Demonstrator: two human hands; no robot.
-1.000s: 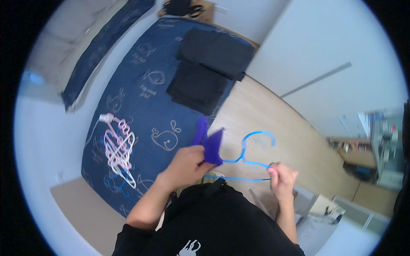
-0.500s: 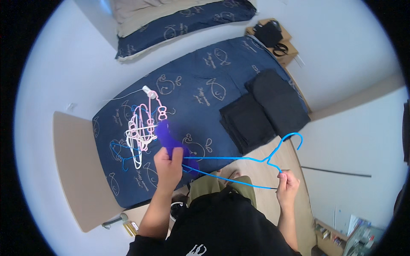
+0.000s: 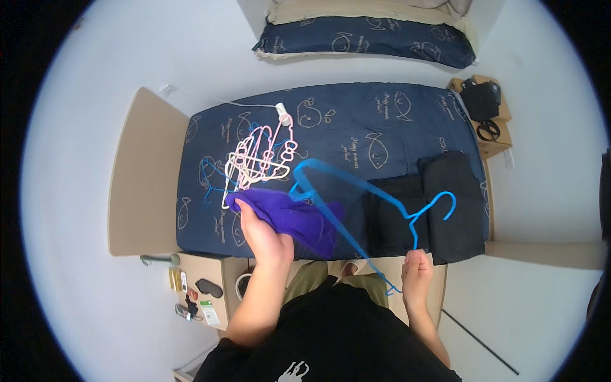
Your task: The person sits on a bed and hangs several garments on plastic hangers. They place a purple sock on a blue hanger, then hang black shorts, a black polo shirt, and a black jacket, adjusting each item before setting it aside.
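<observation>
Both forearms seen entering from lower edge of frame, bare below dark short sleeves. Left forearm raised steeply toward centre-left, wrist roughly straight. Left hand (image 3: 264, 237) placed left of centre, back turned to camera, fingers curled forward and closed in grip, thumb side turned toward frame centre. Right forearm angled up at lower right, shorter reach. Right hand (image 3: 417, 275) held lower than left, right of centre, fingers pinched closed at top, knuckles turned up. Hands kept well apart.

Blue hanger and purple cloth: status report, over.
Left hand grips purple cloth. Right hand holds blue hanger over the bed. Loose hanger pile just beyond the cloth.
</observation>
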